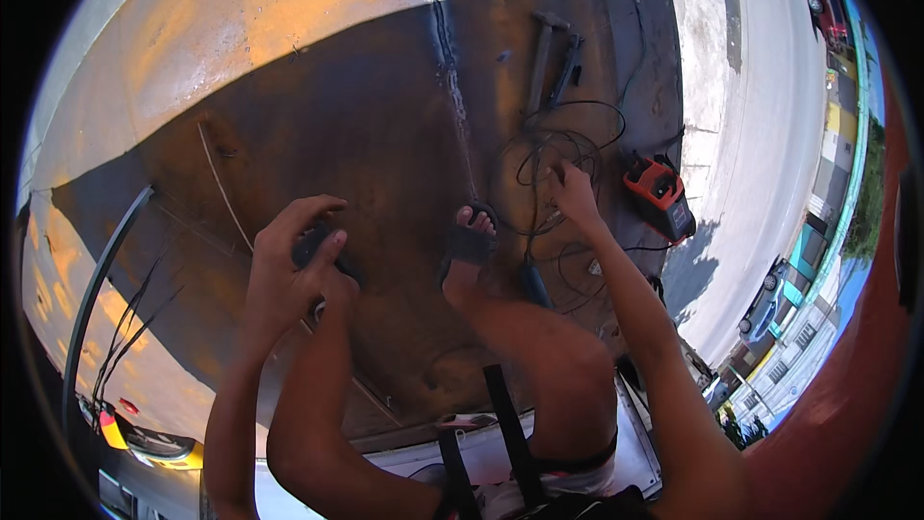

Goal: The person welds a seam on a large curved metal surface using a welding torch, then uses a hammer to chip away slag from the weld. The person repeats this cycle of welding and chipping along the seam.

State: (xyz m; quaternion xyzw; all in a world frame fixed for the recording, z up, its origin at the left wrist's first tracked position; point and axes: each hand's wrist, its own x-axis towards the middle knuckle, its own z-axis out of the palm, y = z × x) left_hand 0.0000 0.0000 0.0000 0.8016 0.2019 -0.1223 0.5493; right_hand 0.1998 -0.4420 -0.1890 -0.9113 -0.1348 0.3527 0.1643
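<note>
My left hand (287, 248) is over my left foot in a dark sandal (310, 243); its thumb and fingers are apart, with nothing visible between them. My right hand (575, 195) is above a loose coil of black cable (512, 166) on the rusty metal sheet (385, 164). Its fingers are curled together, and whatever they may hold is too small to make out. Just left of that hand, my right foot in a sandal (472, 239) rests at the near end of a weld seam (450, 77). A dark blue handle-like piece (535, 285) lies below the coil.
An orange and black boxy machine (660, 196) stands right of the cables. Beyond them lie a hammer (543, 63) and a dark tool (566, 72). A thin rod (223, 185) lies at left. A curved dark bar (101, 289) rises at the left edge. A road (770, 116) runs along the right.
</note>
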